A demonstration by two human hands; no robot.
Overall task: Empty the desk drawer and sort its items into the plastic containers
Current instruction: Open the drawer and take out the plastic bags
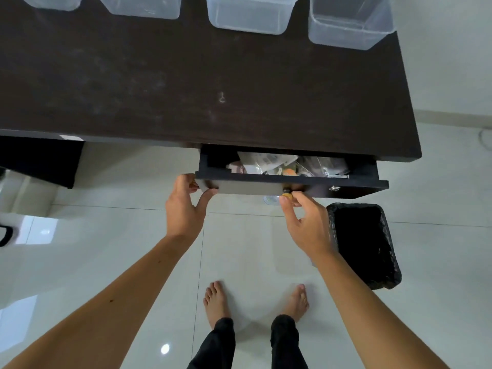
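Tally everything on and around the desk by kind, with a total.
Clear plastic containers on the desk: 4
Open drawer, cluttered: 1
Black bin on the floor: 1
Hands on the drawer front, left hand and right hand: 2
Total: 8

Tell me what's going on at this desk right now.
A person stands at a dark desk with its drawer partly open. The left hand grips the drawer front's left end, and the right hand pinches the small knob. Mixed clutter is still inside. Four clear plastic containers sit along the desk's far edge; those whose insides show look empty. A black-lined bin stands on the floor.
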